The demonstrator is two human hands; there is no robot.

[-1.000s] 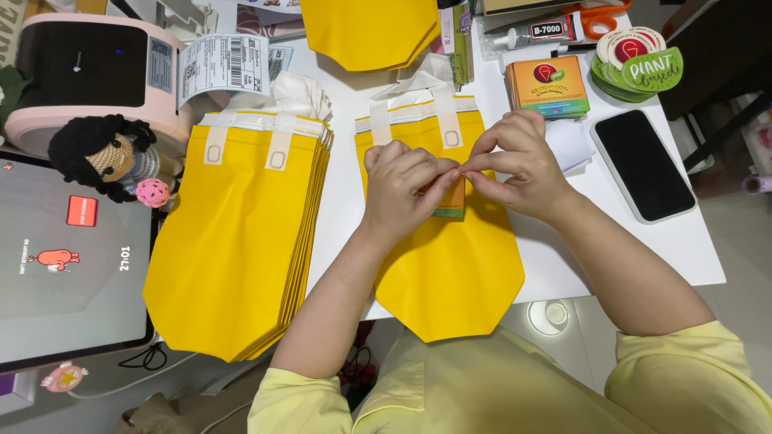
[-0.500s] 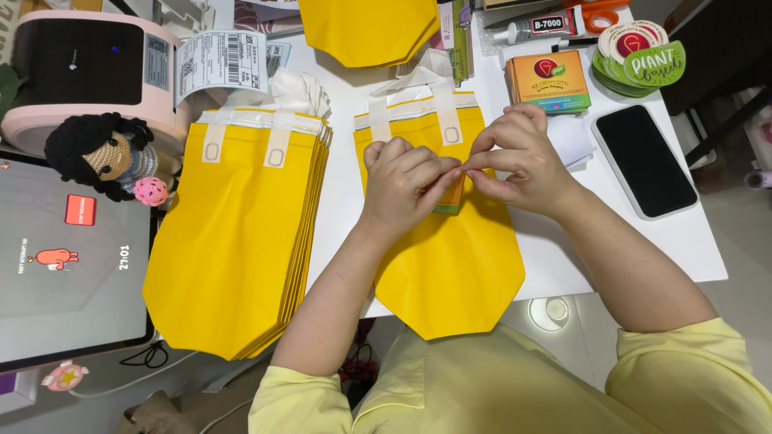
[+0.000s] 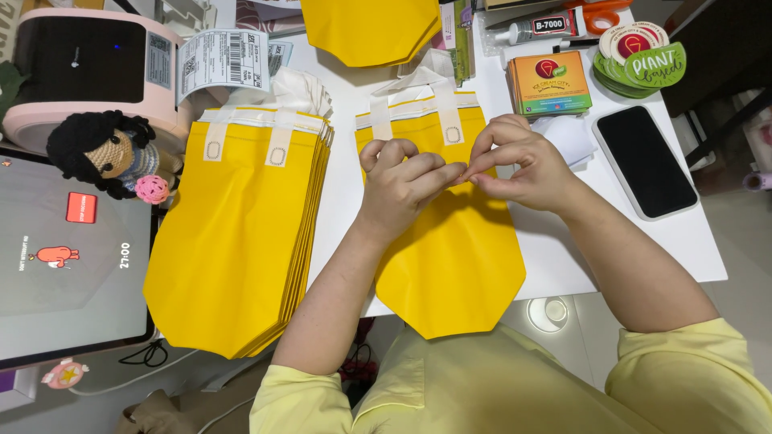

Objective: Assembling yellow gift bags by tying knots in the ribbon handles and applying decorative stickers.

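A yellow bag lies flat on the white table, just right of a stack of yellow bags. Above it, the left hand and right hand meet, fingertips pinched together on something too small to tell.

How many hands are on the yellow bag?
2: the left hand and right hand meet, fingertips together, over the single yellow bag lying on the white table.

fingers hide pinched item, top yellow bag cropped
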